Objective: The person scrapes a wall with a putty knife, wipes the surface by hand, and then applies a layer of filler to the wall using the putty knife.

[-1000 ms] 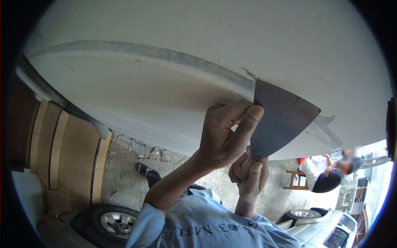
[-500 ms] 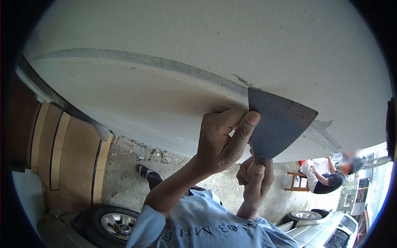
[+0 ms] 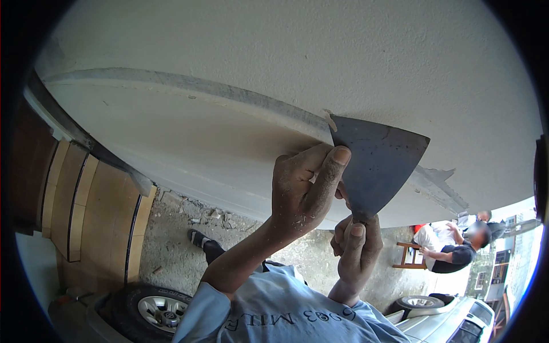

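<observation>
A wide, triangular putty knife (image 3: 380,163) has its blade up against a pale plastered surface (image 3: 274,40), at the end of a curved grey band (image 3: 229,88). My left hand (image 3: 303,188) grips the blade's left edge, its thumb lying on the metal and its fingers partly hidden behind. My right hand (image 3: 357,246) is closed round the knife's narrow end, hiding the handle. By the blade's upper left corner, a small flake of the coating (image 3: 330,121) stands out. Pale dust covers my left hand.
A rough grey patch (image 3: 440,186) shows right of the blade. Below are a concrete floor with rubble (image 3: 211,217), tiled steps (image 3: 111,211), a car wheel (image 3: 163,311), and a white vehicle (image 3: 457,320). A person (image 3: 454,251) sits at the right by a wooden stool (image 3: 409,255).
The putty knife and my left hand have shifted slightly left, the blade also a little upward. A pale flake now shows at the blade's corner. The seated person's arms have moved.
</observation>
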The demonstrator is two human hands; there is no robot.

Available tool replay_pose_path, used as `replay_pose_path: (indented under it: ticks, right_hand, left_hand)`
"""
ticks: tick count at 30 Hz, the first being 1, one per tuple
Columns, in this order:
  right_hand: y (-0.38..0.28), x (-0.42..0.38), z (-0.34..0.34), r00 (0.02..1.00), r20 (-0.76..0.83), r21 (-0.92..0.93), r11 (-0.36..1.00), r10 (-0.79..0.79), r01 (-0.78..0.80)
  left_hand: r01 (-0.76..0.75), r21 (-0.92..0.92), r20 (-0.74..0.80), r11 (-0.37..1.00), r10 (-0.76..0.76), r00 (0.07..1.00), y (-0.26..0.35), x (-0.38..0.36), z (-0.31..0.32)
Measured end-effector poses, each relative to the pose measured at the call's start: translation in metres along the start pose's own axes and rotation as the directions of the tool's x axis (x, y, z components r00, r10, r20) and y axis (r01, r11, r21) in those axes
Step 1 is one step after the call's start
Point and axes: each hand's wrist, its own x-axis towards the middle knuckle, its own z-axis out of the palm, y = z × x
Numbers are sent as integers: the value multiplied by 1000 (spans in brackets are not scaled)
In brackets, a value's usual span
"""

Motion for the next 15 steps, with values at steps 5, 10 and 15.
replay_pose_path:
  ticks: [5,10,15]
  right_hand:
    - [-4,-1,2,1000,-2,-22,1000,5,-5]
    - [-7,1,4,1000,6,-11,1000,27,-27]
    - [-11,5,9,1000,13,-55,998,28,-27]
  left_hand:
    - [-15,1,-45,1000,15,999,0,-1,2]
    - [-34,7,-67,999,34,997,-2,0,3]
    - [-50,-22,-113,999,47,992,-1,2,0]
